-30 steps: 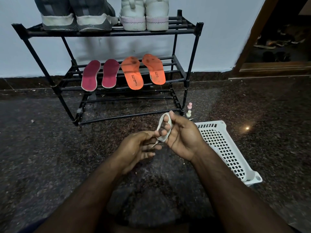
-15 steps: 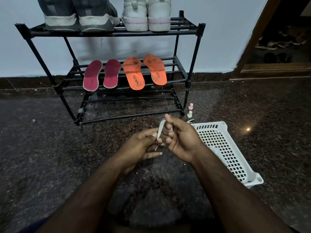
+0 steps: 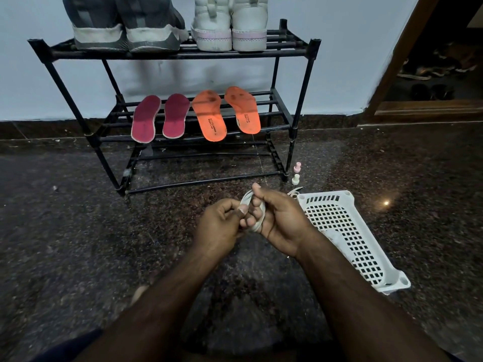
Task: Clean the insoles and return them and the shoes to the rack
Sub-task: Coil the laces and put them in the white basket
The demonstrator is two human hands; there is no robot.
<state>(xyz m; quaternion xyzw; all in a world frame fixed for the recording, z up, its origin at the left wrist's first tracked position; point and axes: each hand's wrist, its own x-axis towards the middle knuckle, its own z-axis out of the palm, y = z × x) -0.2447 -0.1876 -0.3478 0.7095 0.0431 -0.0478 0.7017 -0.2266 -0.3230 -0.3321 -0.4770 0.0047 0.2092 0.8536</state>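
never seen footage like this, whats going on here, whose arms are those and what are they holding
There is no machine here. One wide-angle camera worn on a person's head looks forward and down, so the arms are the wearer's own. Both hands work a white shoelace: it is looped around the fingers of the right hand, while the left hand pinches it. Ahead stands a black shoe rack. Grey shoes and white shoes sit on its top shelf; maroon insoles and orange insoles lie on the middle one. On the dark stone floor, to the right, lie a white plastic basket and two small bottles.
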